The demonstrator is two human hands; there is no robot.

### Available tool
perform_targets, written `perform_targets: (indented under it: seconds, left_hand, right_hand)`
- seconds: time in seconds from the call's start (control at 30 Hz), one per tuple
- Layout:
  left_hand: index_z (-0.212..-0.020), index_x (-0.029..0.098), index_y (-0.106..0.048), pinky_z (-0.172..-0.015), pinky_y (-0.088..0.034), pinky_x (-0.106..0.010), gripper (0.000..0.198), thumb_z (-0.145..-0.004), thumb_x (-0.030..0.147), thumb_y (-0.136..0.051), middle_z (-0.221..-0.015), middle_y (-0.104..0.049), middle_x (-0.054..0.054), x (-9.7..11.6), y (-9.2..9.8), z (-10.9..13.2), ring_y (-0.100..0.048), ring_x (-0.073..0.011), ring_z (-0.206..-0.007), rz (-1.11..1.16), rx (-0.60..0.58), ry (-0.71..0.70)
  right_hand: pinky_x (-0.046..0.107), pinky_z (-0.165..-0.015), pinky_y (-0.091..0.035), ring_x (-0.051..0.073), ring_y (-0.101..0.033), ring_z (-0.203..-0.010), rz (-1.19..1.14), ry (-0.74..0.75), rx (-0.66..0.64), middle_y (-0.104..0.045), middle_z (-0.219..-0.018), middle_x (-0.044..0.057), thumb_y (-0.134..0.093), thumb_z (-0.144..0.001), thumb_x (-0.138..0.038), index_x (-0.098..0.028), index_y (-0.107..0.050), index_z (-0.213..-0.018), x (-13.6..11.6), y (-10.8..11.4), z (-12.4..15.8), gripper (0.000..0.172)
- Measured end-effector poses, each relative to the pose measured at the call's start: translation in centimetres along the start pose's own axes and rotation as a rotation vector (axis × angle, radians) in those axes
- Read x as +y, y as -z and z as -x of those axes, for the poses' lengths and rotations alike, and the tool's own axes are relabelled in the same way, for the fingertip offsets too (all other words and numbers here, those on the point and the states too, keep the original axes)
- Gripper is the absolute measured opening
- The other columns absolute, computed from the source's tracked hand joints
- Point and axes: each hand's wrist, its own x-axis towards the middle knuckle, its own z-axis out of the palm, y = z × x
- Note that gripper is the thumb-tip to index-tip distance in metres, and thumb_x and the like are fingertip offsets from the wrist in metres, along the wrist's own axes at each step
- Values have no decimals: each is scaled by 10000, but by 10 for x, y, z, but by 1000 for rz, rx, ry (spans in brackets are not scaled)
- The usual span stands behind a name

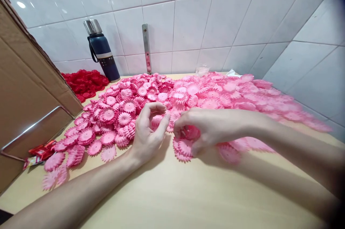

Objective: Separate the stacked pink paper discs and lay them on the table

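Pink flower-shaped discs with toothed edges (pixel 129 106) lie heaped over the table in front of me, many in small stacks. At the front of the heap my left hand (pixel 151 128) is palm inward, its fingers curved and thumb apart from them; I see nothing held in it. Just to its right my right hand (pixel 198 128) reaches down, somewhat blurred, fingers and thumb curled round a pink disc (pixel 192 132). Below those fingers a small stack of pink discs (pixel 183 150) rests on the table; where exactly the fingertips touch is partly hidden.
A dark blue bottle (pixel 104 54) stands at the back left beside a red pile of discs (pixel 84 81). The cardboard box (pixel 35 78) borders the left side, with red wrappers (pixel 41 151) near it. A tiled wall (pixel 194 24) with a metal bracket (pixel 146 47) rises behind the table (pixel 167 196).
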Motion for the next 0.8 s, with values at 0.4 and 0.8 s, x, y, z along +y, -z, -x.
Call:
perform_targets:
  seconds: [0.4, 0.8]
  left_hand:
    - [-978, 198, -546, -818, -508, -277, 120, -883, 156, -605, -928, -596, -28, 2, 1, 0, -603, -144, -876, 17, -42, -20]
    - [-1021, 195, -549, -835, -542, -287, 201, -852, 162, -654, -991, -607, -38, -1, 0, 1, -631, -156, -927, 15, -77, -43]
  right_hand:
    - [245, -477, -385, 213, -552, -829, 201, 1, 0, -572, -965, 57, -766, -624, -367, -196, -602, -743, -5, -7, -3, 265]
    - [282, -622, -420, 170, -568, -746, -5, 29, 318, -643, -858, 22, -650, -822, -431, -208, -688, -1011, 7, 16, 0, 295]
